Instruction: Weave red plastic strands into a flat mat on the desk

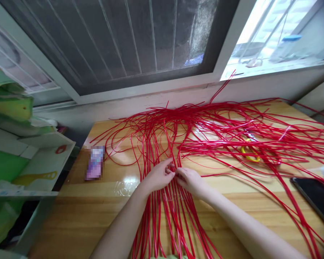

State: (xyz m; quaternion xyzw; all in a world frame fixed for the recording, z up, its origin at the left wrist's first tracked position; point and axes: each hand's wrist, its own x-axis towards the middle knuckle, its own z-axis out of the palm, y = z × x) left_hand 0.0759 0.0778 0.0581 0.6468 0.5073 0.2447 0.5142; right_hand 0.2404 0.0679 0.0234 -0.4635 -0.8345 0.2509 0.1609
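Note:
Long red plastic strands (156,212) run side by side down the table toward me. My left hand (160,175) rests over them near the middle, fingers curled and pinched around a strand. Close beside it, almost touching, my right hand (187,181) pinches among the same strands with bent fingers. Exactly which strand each hand grips is hard to make out. Past my hands, the strands spread into a large tangled heap (178,113) along the wall side.
Yellow-handled scissors (250,154) lie partly under red strands on the right. A black phone or tablet (314,198) is at the right edge. A blurred purple packet (95,163) and a clear tape roll (126,187) lie left on the wooden table (97,216). A window (124,43) stands behind.

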